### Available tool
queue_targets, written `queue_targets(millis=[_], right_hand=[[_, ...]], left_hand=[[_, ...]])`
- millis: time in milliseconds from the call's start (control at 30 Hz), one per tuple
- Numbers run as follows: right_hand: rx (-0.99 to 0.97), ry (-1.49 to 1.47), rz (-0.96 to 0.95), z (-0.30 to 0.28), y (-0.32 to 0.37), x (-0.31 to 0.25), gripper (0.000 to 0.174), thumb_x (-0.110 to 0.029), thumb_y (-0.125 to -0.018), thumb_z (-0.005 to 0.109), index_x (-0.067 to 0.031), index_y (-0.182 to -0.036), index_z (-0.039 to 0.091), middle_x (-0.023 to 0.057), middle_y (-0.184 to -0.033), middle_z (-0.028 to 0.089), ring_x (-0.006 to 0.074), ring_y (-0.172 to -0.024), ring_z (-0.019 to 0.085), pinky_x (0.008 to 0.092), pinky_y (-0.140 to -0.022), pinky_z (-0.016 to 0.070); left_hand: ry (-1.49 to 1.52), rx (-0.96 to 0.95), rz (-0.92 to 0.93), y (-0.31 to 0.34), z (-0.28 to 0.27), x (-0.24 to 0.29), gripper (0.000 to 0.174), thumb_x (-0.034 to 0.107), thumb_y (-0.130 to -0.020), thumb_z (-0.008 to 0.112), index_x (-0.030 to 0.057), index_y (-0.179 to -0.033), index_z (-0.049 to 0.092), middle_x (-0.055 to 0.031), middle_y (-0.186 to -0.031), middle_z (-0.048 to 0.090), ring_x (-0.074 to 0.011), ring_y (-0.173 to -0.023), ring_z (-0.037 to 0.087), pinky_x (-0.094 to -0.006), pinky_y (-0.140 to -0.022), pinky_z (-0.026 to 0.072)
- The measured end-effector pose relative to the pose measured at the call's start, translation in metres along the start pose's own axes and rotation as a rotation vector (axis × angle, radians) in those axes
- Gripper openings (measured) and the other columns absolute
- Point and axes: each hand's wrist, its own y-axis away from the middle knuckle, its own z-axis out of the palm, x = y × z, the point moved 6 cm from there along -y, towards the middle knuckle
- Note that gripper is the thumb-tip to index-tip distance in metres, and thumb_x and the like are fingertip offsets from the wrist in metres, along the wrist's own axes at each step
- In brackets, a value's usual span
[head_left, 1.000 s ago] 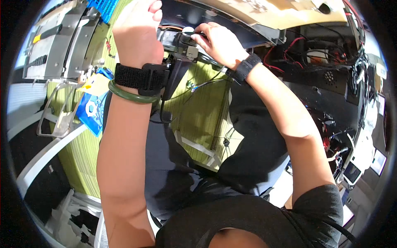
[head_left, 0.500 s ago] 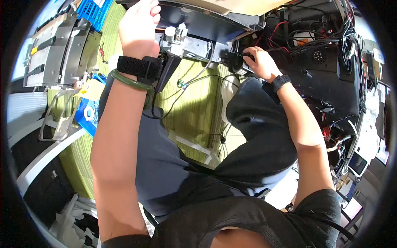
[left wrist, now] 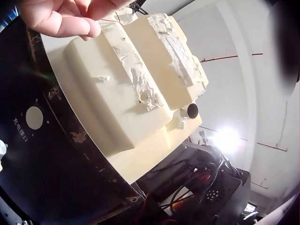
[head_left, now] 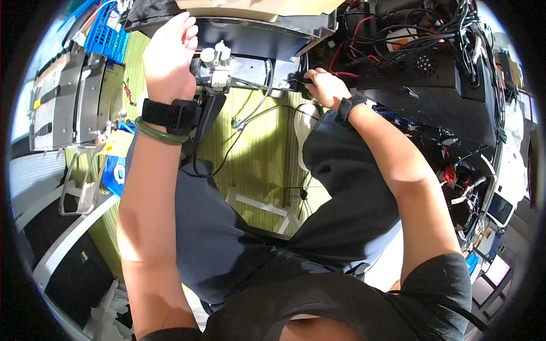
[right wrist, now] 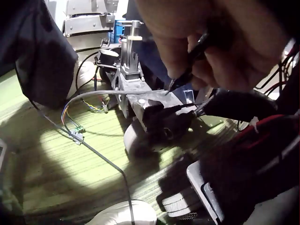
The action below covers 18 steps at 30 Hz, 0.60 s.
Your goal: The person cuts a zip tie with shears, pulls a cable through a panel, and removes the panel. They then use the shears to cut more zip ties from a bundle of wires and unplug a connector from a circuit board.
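Note:
My left hand (head_left: 169, 61) is palm up beside the dark panel (head_left: 244, 38), its fingers loosely bent. In the left wrist view this hand (left wrist: 65, 19) hangs over a cream moulded cover (left wrist: 105, 96); a thin red wire (left wrist: 111, 20) shows by the fingertips, contact unclear. My right hand (head_left: 328, 88) is at the right end of a metal bracket (head_left: 248, 72). In the right wrist view the right hand (right wrist: 211, 44) pinches a slim dark tool (right wrist: 181, 81), its thin tip over the bracket (right wrist: 140, 96) and a grey cable (right wrist: 110, 92).
A black box (head_left: 426, 91) with tangled cables stands on the right. Loose connectors (right wrist: 77, 136) hang above the green floor (head_left: 250, 170). A metal case (head_left: 57, 96) and a blue crate (head_left: 107, 38) are on the left. A white shoe (head_left: 305, 128) is below the bracket.
My right hand has moved from the white-topped fitting on the bracket to the bracket's right end. The left hand keeps a similar pose while the head view has shifted.

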Motion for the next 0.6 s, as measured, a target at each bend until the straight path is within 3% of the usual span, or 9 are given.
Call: queue_targets(millis=[167,233,433,467,600], right_hand=[[-0.001,0.014,-0.088,-0.039,0.008,-0.034,0.022,-0.020,-0.082,0.055,-0.0041,-0.098,0.053,0.0172,-0.095,0.057,0.0325,-0.086,0.059,0.0400,-0.071,0.0504],[0.038,-0.003,-0.134,-0.055,0.014,-0.043,0.025,-0.018,-0.083,0.056,-0.0045,-0.103,0.053,0.0128,-0.092,0.053,0.0310,-0.088,0.056,0.0392,-0.072,0.0478],[0.256,0.078,-0.277,-0.149,0.059,-0.070,0.028,-0.013,-0.078,0.060,-0.0055,-0.104,0.053,0.0090,-0.091,0.052,0.0262,-0.086,0.056,0.0342,-0.070,0.0489],[0.310,0.046,-0.294,-0.169,0.072,-0.072,0.020,-0.015,-0.078,0.059,-0.0053,-0.094,0.052,0.0095,-0.088,0.053,0.0262,-0.084,0.057,0.0355,-0.069,0.0495],[0.573,-0.056,-0.159,-0.226,0.132,-0.060,0.024,-0.012,-0.077,0.061,-0.0052,-0.098,0.053,0.0095,-0.088,0.053,0.0269,-0.082,0.057,0.0349,-0.068,0.0492]], left_hand=[[-0.114,-0.048,-0.004,0.008,0.025,0.007,0.022,0.006,-0.089,0.050,-0.0055,-0.107,0.055,-0.0096,-0.094,0.062,-0.0097,-0.076,0.055,-0.0197,-0.066,0.0451],[-0.200,-0.147,0.078,0.018,0.041,0.011,0.019,0.007,-0.090,0.049,-0.0036,-0.104,0.056,-0.0084,-0.089,0.062,-0.0086,-0.073,0.054,-0.0187,-0.064,0.0434],[-0.460,-0.318,0.170,0.058,0.080,0.010,0.018,0.008,-0.090,0.049,0.0000,-0.105,0.057,-0.0053,-0.089,0.062,-0.0075,-0.075,0.053,-0.0197,-0.069,0.0431],[-0.504,-0.333,0.212,0.064,0.086,0.011,0.018,0.008,-0.091,0.048,0.0000,-0.105,0.057,-0.0052,-0.088,0.062,-0.0080,-0.076,0.053,-0.0202,-0.070,0.0433],[-0.651,-0.498,0.261,0.088,0.106,-0.002,0.017,0.010,-0.092,0.047,0.0014,-0.103,0.057,-0.0038,-0.087,0.060,-0.0077,-0.074,0.051,-0.0205,-0.069,0.0419]])
